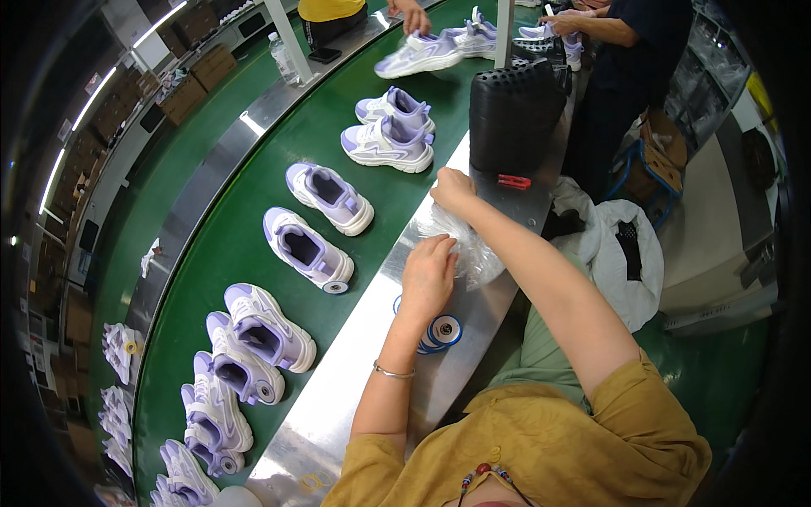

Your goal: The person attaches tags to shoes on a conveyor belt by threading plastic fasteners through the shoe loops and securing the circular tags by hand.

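Note:
Clear crinkled plastic film [473,253] lies bunched on the metal ledge [338,389] in front of me. My right hand [454,191] is closed at its far end, the fingertips curled out of sight around the plastic. Bent over the near side of the film is my left hand [429,275], its fingers pinched together against it. Beside the left wrist, several round blue-rimmed labels [444,330] sit in a small pile. On the green belt nearest my hands stand a white and lilac sneaker [308,249] with a round tag at its heel and its mate [331,198].
More sneakers [270,329] line the green conveyor belt [253,228]. A black perforated basket [517,118] and a red clip-like object [514,182] are beyond my right hand. Other people's hands [411,15] handle shoes at the far end. A white sack [621,262] hangs at right.

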Tool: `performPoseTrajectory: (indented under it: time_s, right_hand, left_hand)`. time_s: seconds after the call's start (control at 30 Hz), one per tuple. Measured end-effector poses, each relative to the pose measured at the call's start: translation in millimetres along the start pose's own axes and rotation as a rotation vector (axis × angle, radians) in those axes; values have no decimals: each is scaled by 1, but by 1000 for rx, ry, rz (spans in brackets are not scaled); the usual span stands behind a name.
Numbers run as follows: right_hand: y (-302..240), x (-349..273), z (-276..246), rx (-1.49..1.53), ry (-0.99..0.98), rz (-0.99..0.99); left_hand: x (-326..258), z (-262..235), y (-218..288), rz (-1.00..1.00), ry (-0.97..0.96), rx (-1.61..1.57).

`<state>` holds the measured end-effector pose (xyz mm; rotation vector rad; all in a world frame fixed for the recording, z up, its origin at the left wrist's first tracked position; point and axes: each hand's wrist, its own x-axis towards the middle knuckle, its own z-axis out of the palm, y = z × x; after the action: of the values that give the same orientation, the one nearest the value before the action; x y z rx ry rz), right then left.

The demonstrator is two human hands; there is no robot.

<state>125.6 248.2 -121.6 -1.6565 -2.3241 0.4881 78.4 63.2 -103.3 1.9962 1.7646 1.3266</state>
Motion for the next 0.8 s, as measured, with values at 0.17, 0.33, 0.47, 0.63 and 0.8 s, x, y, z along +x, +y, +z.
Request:
performPoseTrajectory:
  time_s: [0.17,0.33,0.47,0.63,0.8]
  right_hand:
    - [18,3,-4,443,-25,-189]
    - [10,-7,-18,1020,-80,-334]
    - [2,-1,-38,1171,-2,-275]
    - [-6,-5,-68,1575,81,-305]
    - [9,-14,-87,1484,-70,-200]
  left_hand:
    - [1,14,2,96,-142,93]
    - [-9,31,-1,101,-280,188]
    - [-7,35,1,78,-295,160]
    - [-6,33,0,80,-292,114]
    - [12,0,-15,-46,-82,43]
